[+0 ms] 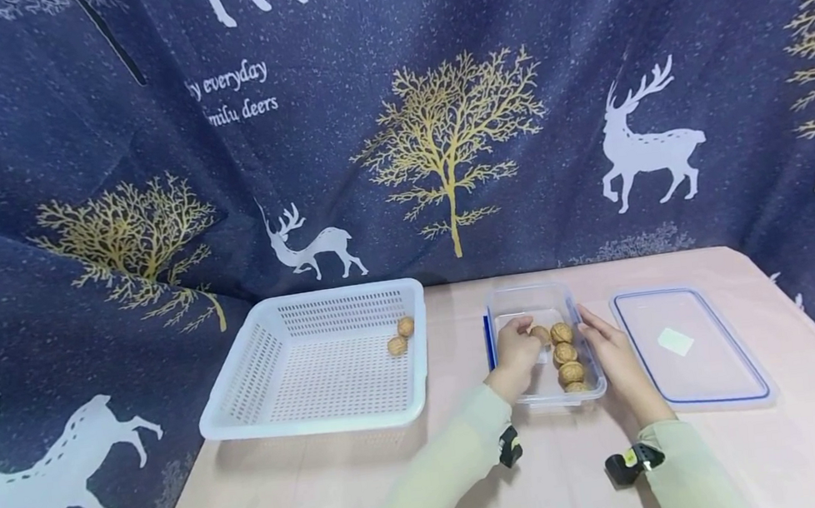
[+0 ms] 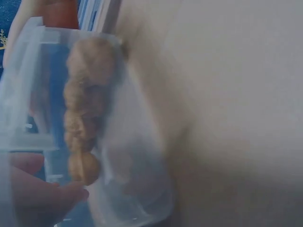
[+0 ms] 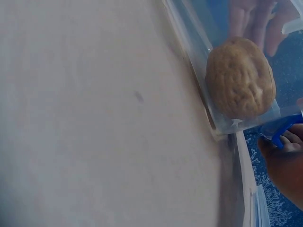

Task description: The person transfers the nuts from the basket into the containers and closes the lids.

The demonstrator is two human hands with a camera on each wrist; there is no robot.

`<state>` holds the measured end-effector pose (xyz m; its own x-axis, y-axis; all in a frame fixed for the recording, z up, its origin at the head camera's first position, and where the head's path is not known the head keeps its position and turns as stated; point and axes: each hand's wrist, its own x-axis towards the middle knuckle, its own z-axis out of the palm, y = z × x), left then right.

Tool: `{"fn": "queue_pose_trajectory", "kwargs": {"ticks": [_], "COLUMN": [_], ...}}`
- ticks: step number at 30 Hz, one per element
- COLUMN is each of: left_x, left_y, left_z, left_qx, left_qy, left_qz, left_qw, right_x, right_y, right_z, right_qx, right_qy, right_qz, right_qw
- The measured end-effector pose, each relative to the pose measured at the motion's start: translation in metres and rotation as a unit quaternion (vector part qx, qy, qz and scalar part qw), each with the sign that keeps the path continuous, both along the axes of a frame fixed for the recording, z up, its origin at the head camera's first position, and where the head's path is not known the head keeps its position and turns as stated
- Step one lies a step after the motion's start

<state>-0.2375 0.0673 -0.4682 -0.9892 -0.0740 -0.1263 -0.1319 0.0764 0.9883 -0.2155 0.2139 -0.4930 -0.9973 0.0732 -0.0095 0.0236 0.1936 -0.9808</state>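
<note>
Pinching a walnut between thumb and fingers, the left hand reaches down inside a clear box on the pink surface. That walnut lies at the right of the left grip, just beside the far end of a row of 4 walnuts. The row's long axis runs front to back along the box's right wall, so it stands between the 2 hands. Outside that wall is the right hand, by a blue latch; whether its fingers clamp there, I cannot tell. A white basket with 2 walnuts stands nearer the left hand, and a lid nearer the right.
</note>
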Motion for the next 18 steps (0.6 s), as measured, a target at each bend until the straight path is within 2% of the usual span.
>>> {"fn": "queue_pose_trajectory", "kwargs": {"ticks": [9,12,18], "left_x": [-0.005,-0.007,-0.012], "left_y": [-0.008,-0.015,-0.036], "left_z": [0.035,0.051,0.088], "left_qx": [0.025,0.021,0.014], "left_qy": [0.004,0.005,0.034], "left_qz": [-0.057,-0.083,-0.128], "left_qw": [0.9981,0.9963,0.9911], "right_x": [0.001,0.001,0.001], "right_y": [0.0,0.0,0.0], "right_z": [0.003,0.002,0.001], "right_qx": [0.015,0.015,0.01], "right_qy": [-0.003,-0.003,0.0], "right_qz": [0.003,0.005,0.004], "right_qw": [1.0,1.0,1.0]}}
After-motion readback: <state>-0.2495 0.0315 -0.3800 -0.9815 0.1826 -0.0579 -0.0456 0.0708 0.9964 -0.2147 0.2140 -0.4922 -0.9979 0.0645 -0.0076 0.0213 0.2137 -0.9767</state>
